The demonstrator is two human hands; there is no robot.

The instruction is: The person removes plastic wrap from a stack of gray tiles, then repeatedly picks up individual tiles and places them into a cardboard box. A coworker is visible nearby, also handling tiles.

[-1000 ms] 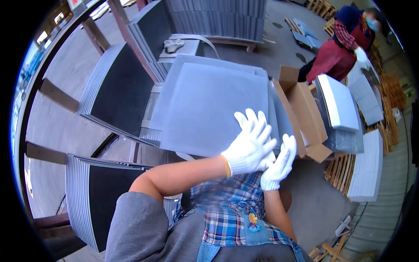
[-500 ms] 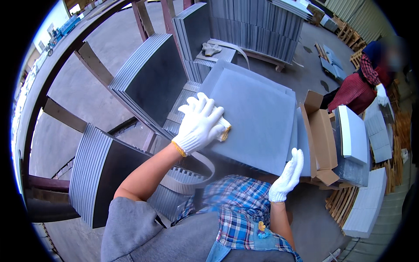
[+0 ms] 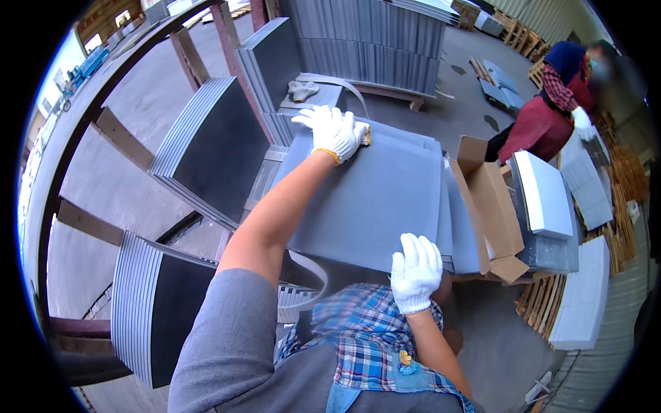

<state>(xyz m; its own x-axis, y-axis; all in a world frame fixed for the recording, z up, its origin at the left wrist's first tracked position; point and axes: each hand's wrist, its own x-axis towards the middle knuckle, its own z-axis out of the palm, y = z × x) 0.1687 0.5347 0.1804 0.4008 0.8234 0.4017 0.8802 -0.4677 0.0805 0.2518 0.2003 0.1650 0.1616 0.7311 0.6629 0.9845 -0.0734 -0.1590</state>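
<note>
- Head view, looking down: a broad grey slab (image 3: pixel 375 206) lies flat before the person, on top of similar sheets, with an open cardboard box (image 3: pixel 492 206) just beyond its right side.
- The left hand (image 3: pixel 332 132), in a white knitted glove, reaches to the slab's far left corner. Its fingers stretch forward, and its palm and thumb side hold a white wad (image 3: pixel 363 133) with a yellow edge, apparently soft cloth. How tight the hold is, I cannot tell.
- The right hand (image 3: pixel 417 272), gloved alike, is open, fingers extended, holding nothing, by the near edge; whether it touches the slab is unclear.
- Judging by looks, the slab is stiff, probably heavy and smooth enough to slip, with corners that could chip. Opposite edges, gripped from beneath, seem the safest hold; the wad should be light and squeeze easily.
</note>
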